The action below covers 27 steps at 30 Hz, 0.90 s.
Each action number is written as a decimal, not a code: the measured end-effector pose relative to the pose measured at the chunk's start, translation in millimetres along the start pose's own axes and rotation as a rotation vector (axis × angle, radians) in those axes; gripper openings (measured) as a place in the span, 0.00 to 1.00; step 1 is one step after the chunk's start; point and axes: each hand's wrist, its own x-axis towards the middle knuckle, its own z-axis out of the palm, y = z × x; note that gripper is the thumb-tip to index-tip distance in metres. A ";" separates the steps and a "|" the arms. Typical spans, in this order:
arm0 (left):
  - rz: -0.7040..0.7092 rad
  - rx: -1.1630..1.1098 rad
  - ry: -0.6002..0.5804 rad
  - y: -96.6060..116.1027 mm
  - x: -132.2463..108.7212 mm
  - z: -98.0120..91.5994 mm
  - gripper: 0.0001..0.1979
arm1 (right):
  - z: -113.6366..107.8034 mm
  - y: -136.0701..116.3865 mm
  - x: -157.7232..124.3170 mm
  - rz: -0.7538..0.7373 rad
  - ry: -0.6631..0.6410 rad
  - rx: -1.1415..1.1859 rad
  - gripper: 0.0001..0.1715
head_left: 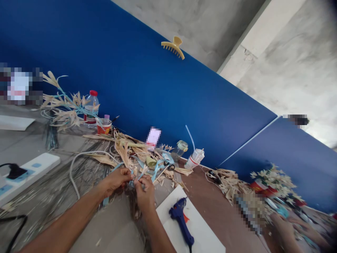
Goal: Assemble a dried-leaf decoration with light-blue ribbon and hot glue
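Observation:
My left hand (119, 180) and my right hand (145, 193) meet at the near edge of a husk pile, fingertips pinched together. Between them is a small pale husk piece (135, 172), its details blurred and partly covered by the fingers. Just beyond lie dried corn husks (125, 153) and light-blue tape (158, 168). A black-handled pair of scissors (171, 167) rests among the scraps. Right of my right hand, a dark blue glue gun (182, 221) lies on a white board (205, 233).
Thin wires (50, 196) and a white power strip (39, 165) cover the left side. Behind stand a husk-flower branch (67, 102), a red-capped bottle (92, 107), a glass jar (179, 150) and a white cup (193, 160) against a blue partition (126, 63). Another person's hands (284, 226) work far right.

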 end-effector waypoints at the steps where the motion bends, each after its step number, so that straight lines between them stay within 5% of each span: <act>1: 0.004 0.003 0.002 0.1 0.0 0.3 0.21 | 0.3 0.8 -0.2 0.014 0.001 0.018 0.08; 6: 0.005 0.021 0.022 -0.8 -1.6 0.8 0.18 | 0.9 6.0 0.6 0.154 -0.146 0.181 0.19; 10: 0.028 0.021 0.035 0.2 -5.1 2.7 0.16 | -0.9 7.8 3.1 0.199 -0.268 0.269 0.15; 17: 0.089 0.172 0.080 -3.3 -1.0 2.6 0.10 | -2.6 -8.9 -6.0 0.018 -0.166 -0.076 0.30; 27: 0.210 0.253 0.049 -18.4 8.5 -1.1 0.04 | 1.9 -15.1 -11.5 -0.187 -0.238 -0.276 0.13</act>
